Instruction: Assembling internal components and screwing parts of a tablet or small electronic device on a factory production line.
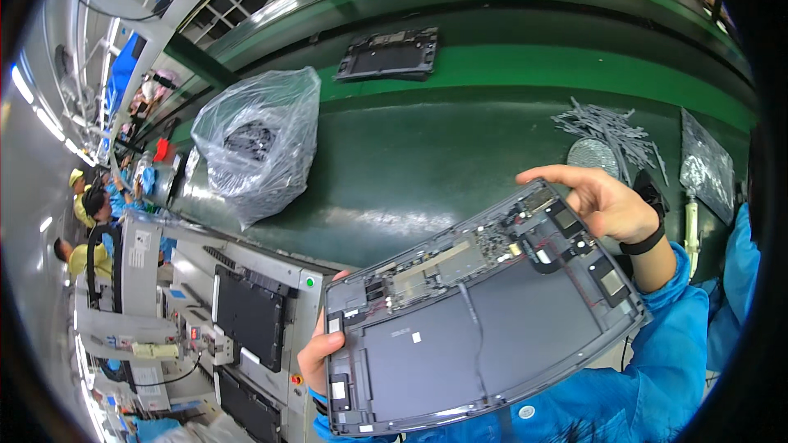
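I hold an open tablet housing (pixel 484 320), dark grey and tilted, in front of me. A green-grey circuit board (pixel 460 258) runs along its far side, and a thin dark cable crosses its bare inner floor. My left hand (pixel 320 354) is closed on the left edge, thumb over the rim and the other fingers mostly hidden beneath. My right hand (pixel 603 205) is at the far right corner, its index finger reaching out past the edge and the rest bent against the housing. A black band (pixel 644 242) circles my right wrist.
Beyond lies a green workbench (pixel 386 164). On it are a clear plastic bag (pixel 258 143) with dark pieces, another tablet housing (pixel 388 53), a pile of grey strips (pixel 611 131), a round silvery disc (pixel 593 156) and a flat bag (pixel 706 164). At left stands a machine (pixel 300 320) with dark trays.
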`<action>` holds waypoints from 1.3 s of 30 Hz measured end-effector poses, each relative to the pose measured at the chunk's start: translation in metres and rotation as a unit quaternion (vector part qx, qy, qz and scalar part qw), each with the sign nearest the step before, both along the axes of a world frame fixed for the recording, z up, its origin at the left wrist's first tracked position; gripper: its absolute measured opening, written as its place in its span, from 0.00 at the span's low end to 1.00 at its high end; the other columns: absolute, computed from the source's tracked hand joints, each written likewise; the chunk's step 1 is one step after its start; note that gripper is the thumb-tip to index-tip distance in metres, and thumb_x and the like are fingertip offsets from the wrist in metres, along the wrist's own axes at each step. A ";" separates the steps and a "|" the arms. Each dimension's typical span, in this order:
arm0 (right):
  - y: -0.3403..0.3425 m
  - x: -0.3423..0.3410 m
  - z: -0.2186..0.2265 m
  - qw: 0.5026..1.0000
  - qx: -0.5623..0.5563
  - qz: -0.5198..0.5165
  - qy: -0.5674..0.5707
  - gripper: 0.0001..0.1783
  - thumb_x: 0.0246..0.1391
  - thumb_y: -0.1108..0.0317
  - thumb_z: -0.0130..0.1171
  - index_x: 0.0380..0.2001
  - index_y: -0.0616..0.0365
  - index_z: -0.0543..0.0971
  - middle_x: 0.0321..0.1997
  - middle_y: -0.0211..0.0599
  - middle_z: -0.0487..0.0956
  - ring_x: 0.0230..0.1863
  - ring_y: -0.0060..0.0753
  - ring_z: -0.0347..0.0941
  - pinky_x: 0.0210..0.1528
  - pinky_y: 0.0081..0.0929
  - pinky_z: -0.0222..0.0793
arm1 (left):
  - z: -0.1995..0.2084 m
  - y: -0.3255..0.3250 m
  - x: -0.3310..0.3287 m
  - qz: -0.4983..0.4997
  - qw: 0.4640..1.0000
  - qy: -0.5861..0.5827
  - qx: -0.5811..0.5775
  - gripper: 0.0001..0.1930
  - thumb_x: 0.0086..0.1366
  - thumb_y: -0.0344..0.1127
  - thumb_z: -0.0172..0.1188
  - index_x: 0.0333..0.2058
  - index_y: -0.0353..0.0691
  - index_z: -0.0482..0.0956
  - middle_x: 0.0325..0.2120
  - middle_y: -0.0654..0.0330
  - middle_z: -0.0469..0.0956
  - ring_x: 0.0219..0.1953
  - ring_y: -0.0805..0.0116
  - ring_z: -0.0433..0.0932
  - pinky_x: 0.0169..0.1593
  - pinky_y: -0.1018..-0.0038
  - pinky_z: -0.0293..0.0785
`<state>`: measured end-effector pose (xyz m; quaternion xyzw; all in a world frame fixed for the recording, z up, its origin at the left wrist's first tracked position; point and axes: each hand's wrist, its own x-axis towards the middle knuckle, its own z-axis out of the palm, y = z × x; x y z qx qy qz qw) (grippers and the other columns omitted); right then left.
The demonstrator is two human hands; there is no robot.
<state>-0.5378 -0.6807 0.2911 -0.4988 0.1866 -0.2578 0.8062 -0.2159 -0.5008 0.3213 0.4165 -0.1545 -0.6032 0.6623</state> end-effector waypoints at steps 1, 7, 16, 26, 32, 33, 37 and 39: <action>0.000 0.003 0.006 1.000 0.010 -0.004 0.005 0.60 0.41 0.46 0.75 0.68 0.68 0.54 0.38 0.41 0.84 0.36 0.19 0.80 0.38 0.13 0.71 | 0.005 -0.001 -0.001 -0.002 1.000 -0.012 0.016 0.44 0.49 0.38 0.55 0.66 0.31 0.54 0.59 0.39 0.66 0.60 0.48 0.69 0.65 0.57 0.63; 0.002 0.008 0.005 0.999 0.026 -0.039 -0.006 0.64 0.38 0.46 0.76 0.67 0.72 0.52 0.39 0.43 0.84 0.38 0.23 0.82 0.38 0.14 0.72 | 0.011 -0.001 -0.003 -0.021 0.999 -0.004 0.025 0.47 0.47 0.38 0.57 0.67 0.32 0.50 0.59 0.39 0.64 0.61 0.48 0.67 0.65 0.59 0.60; 0.001 0.006 0.000 0.998 0.032 -0.045 -0.015 0.65 0.37 0.49 0.77 0.68 0.73 0.51 0.46 0.47 0.82 0.38 0.26 0.83 0.40 0.14 0.75 | 0.019 -0.001 -0.004 -0.031 0.998 -0.031 0.038 0.51 0.47 0.38 0.61 0.69 0.36 0.46 0.62 0.39 0.61 0.63 0.46 0.66 0.66 0.54 0.62; 0.020 0.030 0.010 0.985 -0.048 -0.159 0.043 0.56 0.50 0.39 0.65 0.64 0.76 0.57 0.48 0.42 0.78 0.46 0.28 0.78 0.45 0.25 0.77 | 0.001 0.006 0.011 -0.110 0.992 0.035 -0.043 0.43 0.58 0.29 0.60 0.70 0.46 0.48 0.61 0.54 0.63 0.62 0.61 0.65 0.65 0.66 0.60; 0.006 0.023 -0.015 0.992 -0.066 -0.108 -0.005 0.65 0.37 0.50 0.79 0.67 0.75 0.51 0.48 0.43 0.80 0.39 0.24 0.81 0.39 0.15 0.77 | -0.015 0.011 0.004 -0.106 0.989 0.038 -0.096 0.45 0.55 0.27 0.58 0.70 0.42 0.45 0.64 0.53 0.60 0.65 0.60 0.62 0.68 0.65 0.55; 0.007 0.022 -0.016 0.994 -0.059 -0.092 -0.005 0.62 0.39 0.57 0.77 0.68 0.74 0.50 0.49 0.44 0.80 0.41 0.27 0.81 0.41 0.19 0.78 | -0.020 0.014 0.007 -0.102 0.990 0.025 -0.098 0.46 0.55 0.27 0.58 0.70 0.42 0.45 0.64 0.53 0.60 0.65 0.60 0.62 0.68 0.66 0.54; 0.024 0.053 -0.002 0.995 0.039 -0.094 -0.019 0.55 0.38 0.71 0.70 0.68 0.70 0.52 0.49 0.49 0.79 0.40 0.35 0.82 0.43 0.25 0.78 | -0.035 0.020 0.019 -0.054 0.990 -0.057 -0.113 0.45 0.55 0.26 0.58 0.70 0.41 0.46 0.63 0.54 0.62 0.66 0.63 0.61 0.68 0.68 0.53; 0.016 0.041 -0.025 0.997 0.037 -0.065 0.015 0.51 0.40 0.72 0.68 0.67 0.68 0.54 0.48 0.50 0.80 0.40 0.35 0.82 0.42 0.25 0.78 | -0.046 0.020 0.024 -0.043 0.993 -0.081 -0.077 0.44 0.57 0.27 0.59 0.70 0.41 0.46 0.63 0.54 0.61 0.66 0.62 0.61 0.68 0.68 0.53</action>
